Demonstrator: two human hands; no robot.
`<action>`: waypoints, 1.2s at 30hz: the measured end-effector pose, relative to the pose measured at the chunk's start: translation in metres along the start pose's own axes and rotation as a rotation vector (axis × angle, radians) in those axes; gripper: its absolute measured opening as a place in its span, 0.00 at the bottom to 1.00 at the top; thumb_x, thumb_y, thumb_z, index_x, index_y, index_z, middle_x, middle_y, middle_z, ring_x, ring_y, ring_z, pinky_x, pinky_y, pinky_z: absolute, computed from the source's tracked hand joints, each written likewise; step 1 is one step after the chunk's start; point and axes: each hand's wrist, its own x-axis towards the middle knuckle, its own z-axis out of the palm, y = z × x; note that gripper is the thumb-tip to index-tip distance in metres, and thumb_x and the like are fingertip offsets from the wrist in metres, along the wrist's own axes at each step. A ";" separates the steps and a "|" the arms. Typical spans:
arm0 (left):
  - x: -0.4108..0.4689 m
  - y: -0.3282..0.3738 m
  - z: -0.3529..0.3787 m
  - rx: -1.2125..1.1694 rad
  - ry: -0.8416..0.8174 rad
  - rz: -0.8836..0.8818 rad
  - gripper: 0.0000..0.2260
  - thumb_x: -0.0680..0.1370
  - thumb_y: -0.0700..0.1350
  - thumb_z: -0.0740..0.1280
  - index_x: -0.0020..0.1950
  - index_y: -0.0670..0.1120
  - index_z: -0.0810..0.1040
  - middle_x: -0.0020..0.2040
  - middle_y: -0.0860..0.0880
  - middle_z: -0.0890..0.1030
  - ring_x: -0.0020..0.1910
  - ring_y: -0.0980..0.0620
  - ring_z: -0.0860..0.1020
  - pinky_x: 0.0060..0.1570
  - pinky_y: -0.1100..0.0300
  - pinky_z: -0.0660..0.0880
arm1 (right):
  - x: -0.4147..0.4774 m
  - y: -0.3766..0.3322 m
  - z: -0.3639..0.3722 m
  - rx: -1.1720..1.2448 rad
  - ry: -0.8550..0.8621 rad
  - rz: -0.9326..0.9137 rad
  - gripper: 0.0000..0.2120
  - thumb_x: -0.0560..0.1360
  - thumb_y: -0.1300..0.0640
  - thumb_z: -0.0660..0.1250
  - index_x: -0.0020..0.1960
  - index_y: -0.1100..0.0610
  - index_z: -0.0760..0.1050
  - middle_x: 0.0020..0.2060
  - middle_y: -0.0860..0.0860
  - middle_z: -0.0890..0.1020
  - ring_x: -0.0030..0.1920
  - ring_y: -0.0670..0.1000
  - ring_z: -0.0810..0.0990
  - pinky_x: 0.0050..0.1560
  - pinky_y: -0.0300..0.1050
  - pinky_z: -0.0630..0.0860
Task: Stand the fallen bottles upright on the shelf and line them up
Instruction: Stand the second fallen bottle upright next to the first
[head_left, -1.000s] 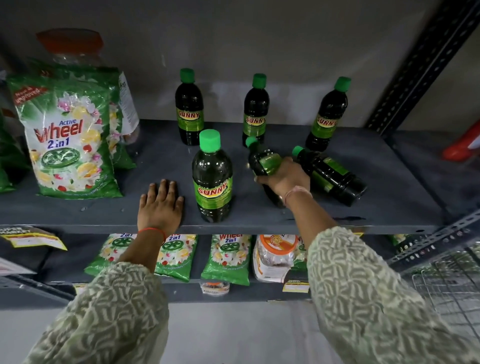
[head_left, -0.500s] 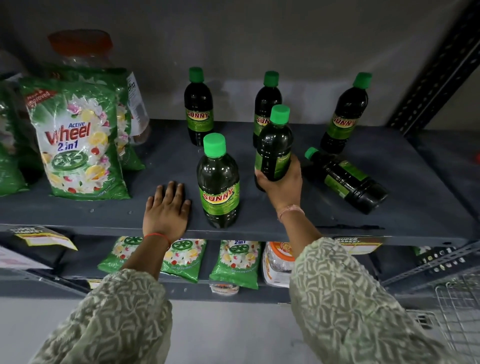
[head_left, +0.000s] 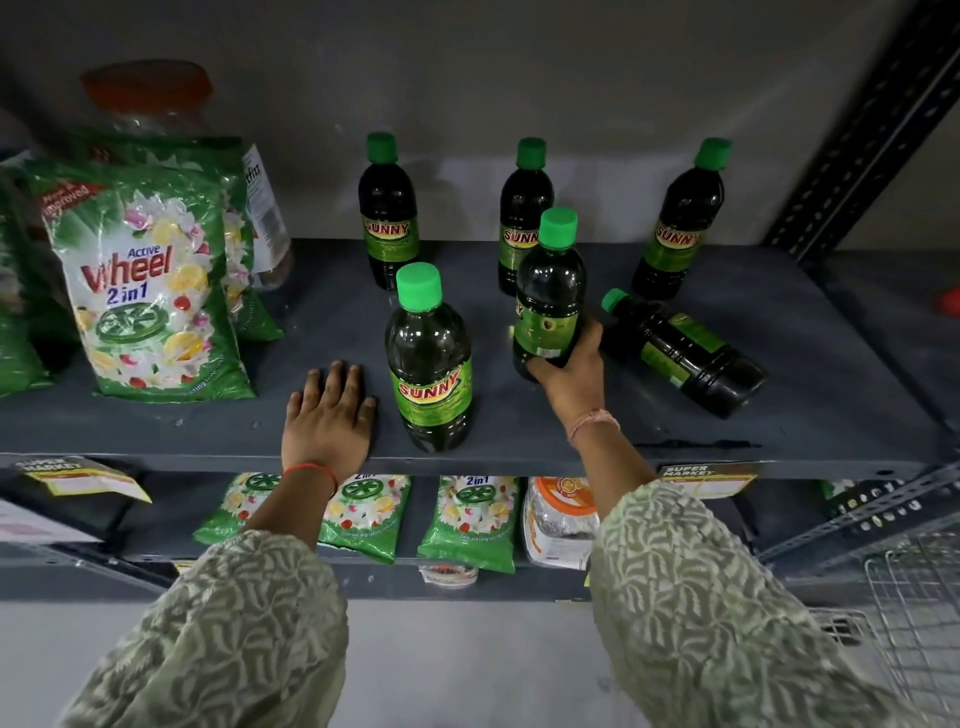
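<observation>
Dark bottles with green caps and green "SUNNY" labels stand on the grey shelf (head_left: 810, 374). Three stand upright along the back: left (head_left: 387, 218), middle (head_left: 522, 208), right (head_left: 680, 223). A fourth upright bottle (head_left: 430, 364) stands near the front edge. My right hand (head_left: 571, 374) is shut around the lower part of a fifth bottle (head_left: 549, 296), held upright at the shelf's middle. One bottle (head_left: 685, 353) lies on its side to the right, cap pointing back-left. My left hand (head_left: 330, 415) rests flat on the shelf, left of the front bottle.
Green "Wheel 2in1" detergent bags (head_left: 150, 291) stand at the shelf's left, with an orange-lidded jar (head_left: 150, 98) behind. The lower shelf holds more detergent packs (head_left: 470, 519) and a jar (head_left: 558, 514). A perforated upright (head_left: 862, 135) bounds the right. A wire basket (head_left: 914, 613) sits lower right.
My right hand has lifted a fallen bottle from lying on its side to upright. My left hand has stayed flat on the shelf. The other fallen bottle has not moved.
</observation>
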 end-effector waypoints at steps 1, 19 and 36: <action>0.000 0.000 0.000 0.001 0.001 0.001 0.24 0.81 0.52 0.47 0.77 0.50 0.47 0.79 0.50 0.48 0.78 0.47 0.47 0.76 0.50 0.48 | 0.001 0.000 0.000 -0.032 0.010 -0.019 0.45 0.59 0.52 0.78 0.68 0.59 0.58 0.62 0.55 0.72 0.64 0.57 0.71 0.62 0.51 0.70; 0.001 -0.001 0.002 0.009 0.012 0.007 0.25 0.81 0.53 0.47 0.76 0.49 0.48 0.79 0.50 0.49 0.78 0.47 0.47 0.75 0.50 0.48 | 0.007 0.006 -0.004 -0.053 -0.085 0.070 0.57 0.47 0.47 0.81 0.69 0.58 0.57 0.66 0.59 0.69 0.67 0.57 0.68 0.68 0.56 0.67; 0.000 -0.001 0.000 0.004 -0.016 0.012 0.24 0.81 0.52 0.47 0.77 0.48 0.48 0.79 0.48 0.49 0.78 0.45 0.47 0.76 0.48 0.47 | -0.078 0.006 -0.006 -0.278 -0.014 -0.185 0.29 0.67 0.55 0.74 0.63 0.65 0.69 0.53 0.62 0.81 0.53 0.60 0.79 0.50 0.43 0.72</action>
